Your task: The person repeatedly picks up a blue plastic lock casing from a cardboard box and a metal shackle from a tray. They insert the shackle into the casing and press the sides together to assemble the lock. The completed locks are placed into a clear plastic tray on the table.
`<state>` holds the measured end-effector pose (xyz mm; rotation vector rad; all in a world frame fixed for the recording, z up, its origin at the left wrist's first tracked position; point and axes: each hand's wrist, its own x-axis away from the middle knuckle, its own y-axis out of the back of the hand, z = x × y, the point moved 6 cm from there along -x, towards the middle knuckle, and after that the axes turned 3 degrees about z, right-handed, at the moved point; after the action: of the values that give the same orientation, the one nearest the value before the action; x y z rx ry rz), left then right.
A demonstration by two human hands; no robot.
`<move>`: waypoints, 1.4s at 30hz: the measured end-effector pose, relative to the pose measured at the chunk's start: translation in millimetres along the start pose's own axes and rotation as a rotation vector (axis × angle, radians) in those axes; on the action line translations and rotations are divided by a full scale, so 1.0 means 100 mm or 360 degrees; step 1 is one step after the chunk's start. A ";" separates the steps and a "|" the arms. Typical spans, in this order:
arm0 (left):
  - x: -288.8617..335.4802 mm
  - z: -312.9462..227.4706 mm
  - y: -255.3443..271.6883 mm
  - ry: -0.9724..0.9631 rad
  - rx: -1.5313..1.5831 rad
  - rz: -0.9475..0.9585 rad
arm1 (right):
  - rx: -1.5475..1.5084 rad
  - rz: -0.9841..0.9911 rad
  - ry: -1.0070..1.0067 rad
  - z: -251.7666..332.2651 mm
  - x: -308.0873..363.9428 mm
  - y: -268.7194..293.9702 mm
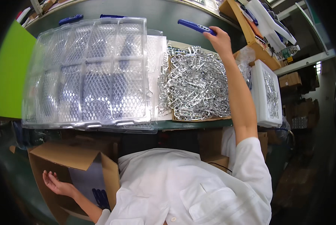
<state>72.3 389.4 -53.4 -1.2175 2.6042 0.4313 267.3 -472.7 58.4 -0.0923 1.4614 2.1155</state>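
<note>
My right hand (219, 39) reaches across to the far side of the table, its fingers closed on one end of a long, slim blue tool (193, 25) with a light inset in its side. My left hand (57, 183) is low at the left, over the open cardboard box (68, 155); its fingers are loosely bent and apart, with nothing visible in them. Inside that box stand several dark blue slim pieces (99, 198). Two similar blue tools, one of them the left tool (71, 19), lie behind the clear plastic compartment trays (85, 62).
A shallow carton heaped with shiny small metal pieces (199, 84) sits mid-table, below my right forearm. Right of it stands a white foam box (258, 93) with more metal pieces. A wooden shelf (246, 32) rises at far right, a bright green panel (8, 75) at left.
</note>
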 end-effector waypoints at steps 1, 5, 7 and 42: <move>-0.07 0.46 0.19 -0.0047 -0.0148 0.0022 | 0.0214 -0.0010 0.0129 -0.08 -0.24 -0.13; 0.24 1.94 1.44 0.0018 -0.1051 0.0053 | 0.0358 0.0381 0.0536 0.54 -0.31 -0.48; 0.40 2.55 1.90 0.0283 -0.1290 0.0119 | 0.0012 0.0371 0.0247 0.91 0.08 -0.11; 0.89 2.69 1.54 0.1163 -0.0318 0.0483 | -0.0483 0.0260 0.0133 1.33 2.16 0.42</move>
<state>-79.9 517.1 -307.7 -1.2042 3.4707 0.3496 99.2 -278.3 69.4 -0.1827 1.2180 2.4827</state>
